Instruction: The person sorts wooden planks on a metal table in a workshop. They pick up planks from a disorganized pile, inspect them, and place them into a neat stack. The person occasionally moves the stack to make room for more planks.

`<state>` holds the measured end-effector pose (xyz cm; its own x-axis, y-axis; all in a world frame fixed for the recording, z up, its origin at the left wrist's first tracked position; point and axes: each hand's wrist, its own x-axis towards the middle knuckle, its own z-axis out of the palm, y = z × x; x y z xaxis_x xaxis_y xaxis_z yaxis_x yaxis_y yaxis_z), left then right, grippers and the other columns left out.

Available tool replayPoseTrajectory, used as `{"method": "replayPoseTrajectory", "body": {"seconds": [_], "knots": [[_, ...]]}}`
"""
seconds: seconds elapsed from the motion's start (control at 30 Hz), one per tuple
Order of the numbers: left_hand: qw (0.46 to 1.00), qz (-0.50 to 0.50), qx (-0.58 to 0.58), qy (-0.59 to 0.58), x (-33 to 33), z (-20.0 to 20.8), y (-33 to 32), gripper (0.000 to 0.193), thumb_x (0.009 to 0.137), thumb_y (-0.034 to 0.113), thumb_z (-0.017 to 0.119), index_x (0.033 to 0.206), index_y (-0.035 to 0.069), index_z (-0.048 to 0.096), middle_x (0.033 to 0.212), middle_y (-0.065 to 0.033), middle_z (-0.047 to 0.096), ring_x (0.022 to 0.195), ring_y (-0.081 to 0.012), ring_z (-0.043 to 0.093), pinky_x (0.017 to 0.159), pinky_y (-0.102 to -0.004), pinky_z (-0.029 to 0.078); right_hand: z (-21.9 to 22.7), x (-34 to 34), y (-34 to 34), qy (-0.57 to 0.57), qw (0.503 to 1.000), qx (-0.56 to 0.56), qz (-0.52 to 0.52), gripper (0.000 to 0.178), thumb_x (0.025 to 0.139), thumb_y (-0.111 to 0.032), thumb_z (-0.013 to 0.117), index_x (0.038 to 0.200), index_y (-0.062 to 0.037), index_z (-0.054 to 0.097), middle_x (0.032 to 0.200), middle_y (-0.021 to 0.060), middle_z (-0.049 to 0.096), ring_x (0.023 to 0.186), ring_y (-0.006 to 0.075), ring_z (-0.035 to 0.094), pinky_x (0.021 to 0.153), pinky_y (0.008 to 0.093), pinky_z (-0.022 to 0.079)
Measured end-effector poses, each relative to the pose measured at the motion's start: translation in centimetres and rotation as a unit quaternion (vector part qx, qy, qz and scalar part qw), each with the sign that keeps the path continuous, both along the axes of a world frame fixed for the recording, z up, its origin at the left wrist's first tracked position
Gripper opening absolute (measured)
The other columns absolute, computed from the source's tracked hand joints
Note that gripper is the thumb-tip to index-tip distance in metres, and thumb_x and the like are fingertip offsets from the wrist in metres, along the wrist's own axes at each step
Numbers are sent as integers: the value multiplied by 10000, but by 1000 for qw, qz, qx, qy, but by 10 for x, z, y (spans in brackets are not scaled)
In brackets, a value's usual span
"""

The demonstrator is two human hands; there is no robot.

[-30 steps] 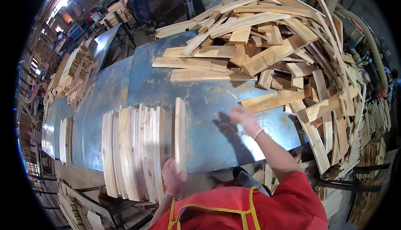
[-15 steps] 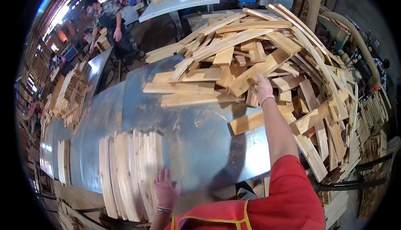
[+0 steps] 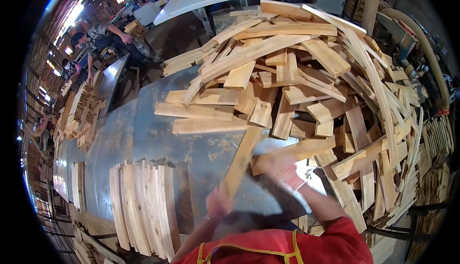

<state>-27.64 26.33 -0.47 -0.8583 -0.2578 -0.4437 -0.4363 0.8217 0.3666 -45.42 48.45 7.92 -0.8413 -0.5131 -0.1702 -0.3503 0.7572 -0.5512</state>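
My left hand (image 3: 219, 203), in a light glove, is closed round the near end of a wooden board (image 3: 243, 161). That board slants away from me over the metal table, its far end by the pile. Over the left end of another board (image 3: 306, 150), at the near edge of the pile, is my gloved right hand (image 3: 287, 174). Motion smears its fingers, so I cannot tell whether it grips that board. A large jumbled pile of boards (image 3: 282, 72) covers the far right of the table. To the left of my left hand, several boards (image 3: 143, 206) stand side by side in a row.
The blue-grey metal table (image 3: 112, 139) carries a small group of boards (image 3: 78, 186) at its left. Beyond are a stack of boards (image 3: 81, 110) and a person bending (image 3: 103, 41). A white-topped table (image 3: 201, 2) stands behind the pile; a ribbed hose (image 3: 431, 48) curves at far right.
My right hand has left the pile's middle, where it held a board, and come nearer to me. My left hand has moved from the row and now holds a board. The co-worker has bent down.
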Motion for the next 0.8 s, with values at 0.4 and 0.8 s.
{"method": "replayPoseTrajectory", "body": {"seconds": [0.4, 0.8], "knots": [[994, 97, 58, 0, 89, -2, -46, 843, 768, 308, 752, 1544, 139, 469, 1280, -220, 678, 1124, -443, 676, 968, -537, 558, 74, -263, 103, 46, 945, 314, -84, 1269, 682, -440, 889, 1701, -110, 207, 1616, 263, 455, 1497, 411, 449, 1240, 485, 385], [930, 181, -275, 162, 224, -16, -148, 715, 777, 314, 787, 1402, 38, 576, 1373, -164, 585, 1365, -375, 483, 1174, -543, 351, 17, 111, 62, -119, 977, -51, -169, 1091, 751, -256, 868, 1640, 3, 291, 1208, 236, 719, 1098, 310, 709, 955, 376, 557]]}}
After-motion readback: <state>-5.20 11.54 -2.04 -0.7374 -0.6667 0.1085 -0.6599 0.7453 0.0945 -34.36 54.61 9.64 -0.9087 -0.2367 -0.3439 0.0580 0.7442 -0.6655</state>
